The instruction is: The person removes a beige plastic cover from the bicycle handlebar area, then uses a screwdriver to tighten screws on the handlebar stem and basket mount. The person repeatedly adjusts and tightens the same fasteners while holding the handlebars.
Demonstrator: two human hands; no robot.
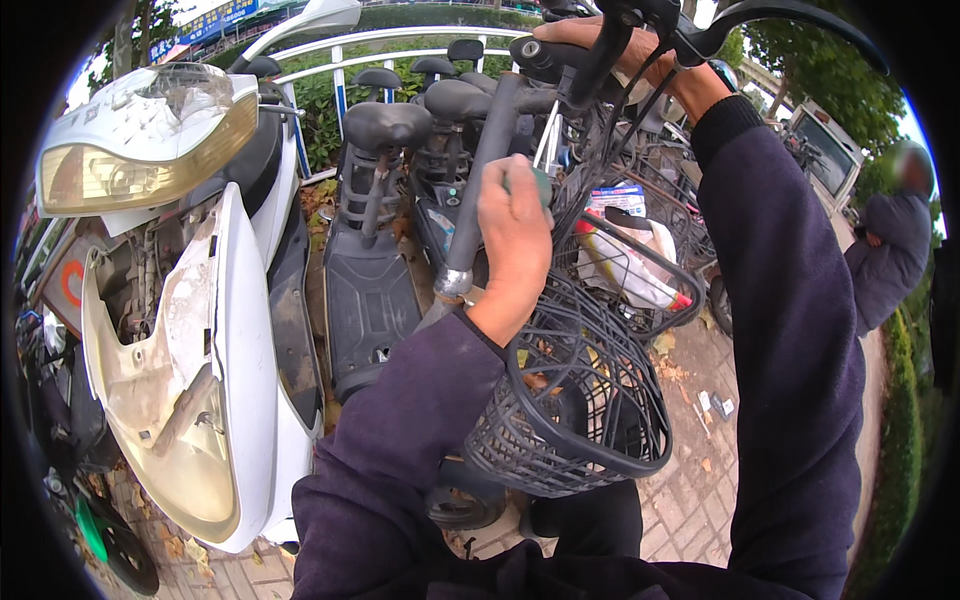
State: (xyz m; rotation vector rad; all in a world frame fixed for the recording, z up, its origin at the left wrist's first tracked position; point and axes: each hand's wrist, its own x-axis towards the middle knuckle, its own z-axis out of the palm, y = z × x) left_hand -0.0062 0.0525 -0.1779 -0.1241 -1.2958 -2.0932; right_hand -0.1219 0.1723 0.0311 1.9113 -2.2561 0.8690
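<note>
Beside the dark steering column [484,185] of an electric scooter, my left hand [515,225] is closed, fingers curled around a small green thing [541,186] that is mostly hidden, so I cannot tell its kind. At the top, my right hand [655,58] reaches across the black handlebar [600,62] and grips it, its fingertips partly hidden. Cables [622,125] hang down from the bar. Below my left hand sits a black wire basket [570,450], with a metal collar [453,282] at the foot of the column.
A white scooter [240,300] with a broken front panel stands close on the left. Parked scooters with black seats [388,125] stand ahead, before a white railing [400,35]. Another basket [690,300] holds packages. On the right, a person [893,240] stands near a hedge [900,420].
</note>
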